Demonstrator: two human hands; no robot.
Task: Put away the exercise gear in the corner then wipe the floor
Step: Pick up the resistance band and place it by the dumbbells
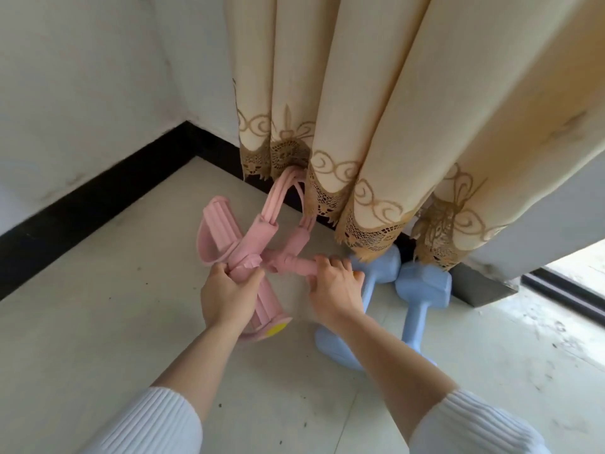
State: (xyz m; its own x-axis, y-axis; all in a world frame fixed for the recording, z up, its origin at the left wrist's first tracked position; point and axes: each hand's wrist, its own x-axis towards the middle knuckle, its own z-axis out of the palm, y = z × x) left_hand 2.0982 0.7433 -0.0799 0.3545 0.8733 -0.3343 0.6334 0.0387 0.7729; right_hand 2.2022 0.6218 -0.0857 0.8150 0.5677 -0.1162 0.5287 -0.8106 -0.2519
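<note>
A pink pedal resistance puller lies on the pale floor tiles near the corner, its elastic tubes looping back under the curtain hem. My left hand grips its foam-wrapped middle part. My right hand is closed on the pink handle bar that points right. Two light blue dumbbells lie side by side just right of it: one dumbbell is partly under my right wrist, the other dumbbell sits further right, its far head under the curtain.
A cream curtain with brown lace trim hangs to the floor behind the gear. White walls with a black skirting board meet at the corner. A grey ledge and dark door track lie at the right. Specks of dirt dot the floor.
</note>
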